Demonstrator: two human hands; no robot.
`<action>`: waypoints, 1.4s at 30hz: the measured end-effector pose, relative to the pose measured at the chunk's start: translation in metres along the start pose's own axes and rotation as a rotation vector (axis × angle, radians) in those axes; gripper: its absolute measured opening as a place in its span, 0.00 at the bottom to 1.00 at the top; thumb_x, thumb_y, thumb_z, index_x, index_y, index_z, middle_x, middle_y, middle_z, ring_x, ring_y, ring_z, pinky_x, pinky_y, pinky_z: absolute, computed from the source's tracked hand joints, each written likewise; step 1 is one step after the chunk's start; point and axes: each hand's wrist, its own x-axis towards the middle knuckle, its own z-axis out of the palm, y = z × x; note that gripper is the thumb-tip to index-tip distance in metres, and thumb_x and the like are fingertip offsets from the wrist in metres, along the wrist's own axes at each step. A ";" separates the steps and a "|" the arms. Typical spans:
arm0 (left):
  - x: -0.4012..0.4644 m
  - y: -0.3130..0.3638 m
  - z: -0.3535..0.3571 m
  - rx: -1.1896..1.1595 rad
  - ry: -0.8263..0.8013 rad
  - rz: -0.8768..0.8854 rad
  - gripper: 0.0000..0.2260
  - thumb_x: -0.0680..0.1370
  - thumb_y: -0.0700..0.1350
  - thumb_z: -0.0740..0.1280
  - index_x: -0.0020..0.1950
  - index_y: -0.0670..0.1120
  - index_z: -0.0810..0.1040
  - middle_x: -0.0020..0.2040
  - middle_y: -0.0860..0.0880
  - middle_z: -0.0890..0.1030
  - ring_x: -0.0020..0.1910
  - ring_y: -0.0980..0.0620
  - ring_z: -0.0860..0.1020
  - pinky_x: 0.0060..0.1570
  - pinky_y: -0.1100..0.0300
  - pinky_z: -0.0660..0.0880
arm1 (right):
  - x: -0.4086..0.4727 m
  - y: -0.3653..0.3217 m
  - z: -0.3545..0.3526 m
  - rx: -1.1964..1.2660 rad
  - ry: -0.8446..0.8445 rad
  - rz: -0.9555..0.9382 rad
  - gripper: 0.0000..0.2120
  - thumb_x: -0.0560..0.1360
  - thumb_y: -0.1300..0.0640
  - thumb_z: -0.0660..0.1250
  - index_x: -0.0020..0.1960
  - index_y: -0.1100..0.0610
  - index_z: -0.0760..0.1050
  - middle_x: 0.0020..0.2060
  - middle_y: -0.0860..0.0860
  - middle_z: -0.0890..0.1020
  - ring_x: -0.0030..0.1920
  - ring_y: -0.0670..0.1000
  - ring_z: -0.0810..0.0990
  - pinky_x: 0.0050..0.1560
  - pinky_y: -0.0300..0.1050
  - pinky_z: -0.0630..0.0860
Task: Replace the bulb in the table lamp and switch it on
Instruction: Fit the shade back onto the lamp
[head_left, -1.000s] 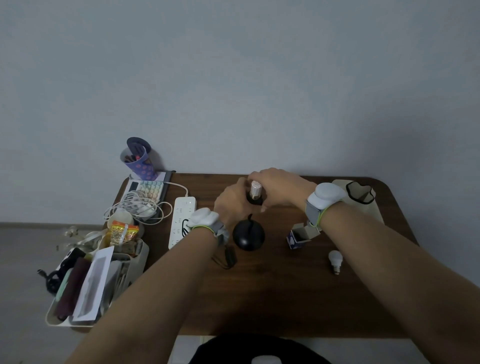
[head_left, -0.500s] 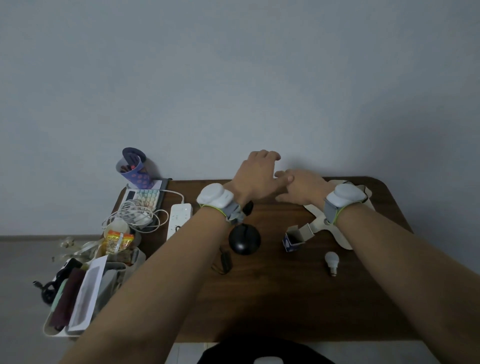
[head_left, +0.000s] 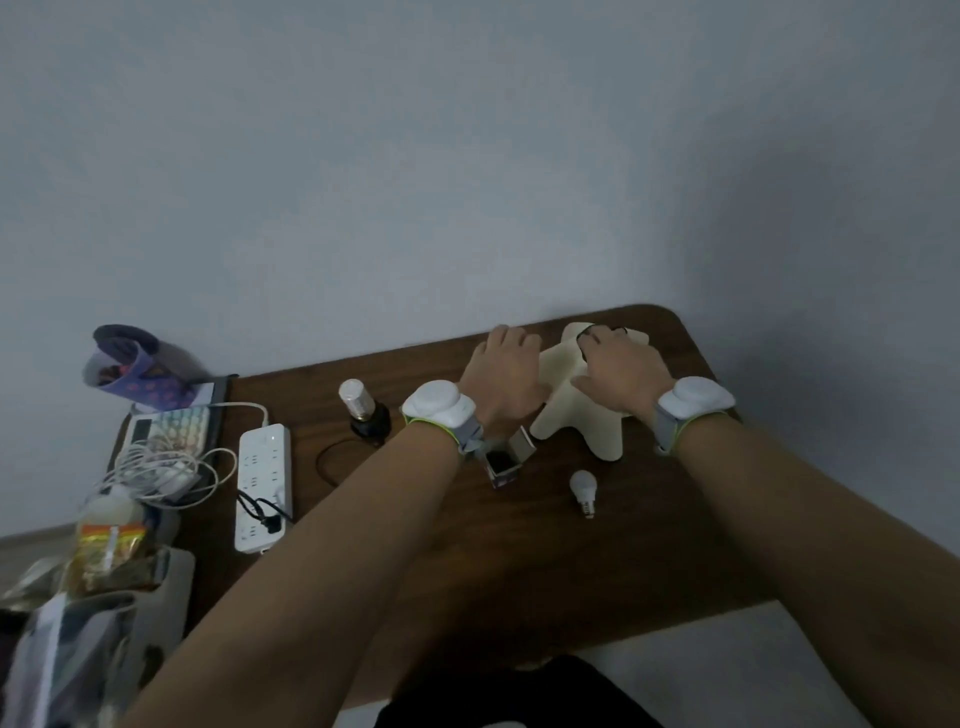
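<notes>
Both hands (head_left: 506, 376) (head_left: 621, 374) rest outstretched on the cream lampshade (head_left: 582, 415).

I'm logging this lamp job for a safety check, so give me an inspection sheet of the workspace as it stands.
Surface: dark wooden table, pushed against a grey wall.
Job's things: lamp base with a bulb fitted, shade off; cream lampshade lying on the table; loose bulb lying beside an open bulb box.
Clutter: pen cup, keypad, storage bin with packets.
Hands: left hand and right hand both on the lampshade; fingers partly hidden, grip unclear.
Cables: power strip with a black plug in it; white cable bundle; black lamp cord looped on the table.
Surroundings: bare wall, nothing else seen.
</notes>
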 end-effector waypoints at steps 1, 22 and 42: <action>0.006 0.004 0.006 0.000 -0.018 -0.003 0.28 0.81 0.54 0.66 0.76 0.41 0.67 0.74 0.41 0.69 0.77 0.40 0.61 0.73 0.45 0.66 | -0.001 0.010 0.005 -0.005 -0.013 0.018 0.28 0.82 0.43 0.63 0.76 0.57 0.66 0.73 0.56 0.69 0.69 0.59 0.73 0.56 0.57 0.79; 0.031 0.012 0.049 -0.016 -0.195 -0.123 0.31 0.82 0.54 0.65 0.80 0.42 0.61 0.76 0.41 0.69 0.76 0.39 0.66 0.71 0.42 0.69 | 0.040 0.047 0.060 0.029 -0.063 0.018 0.09 0.85 0.62 0.58 0.61 0.60 0.74 0.58 0.60 0.77 0.52 0.61 0.81 0.47 0.53 0.79; 0.004 0.033 -0.027 0.021 0.234 -0.201 0.26 0.81 0.42 0.61 0.80 0.42 0.60 0.77 0.43 0.65 0.75 0.42 0.66 0.73 0.49 0.65 | 0.020 0.016 -0.018 0.058 0.492 0.043 0.11 0.80 0.67 0.58 0.62 0.64 0.72 0.59 0.62 0.75 0.54 0.62 0.76 0.37 0.53 0.71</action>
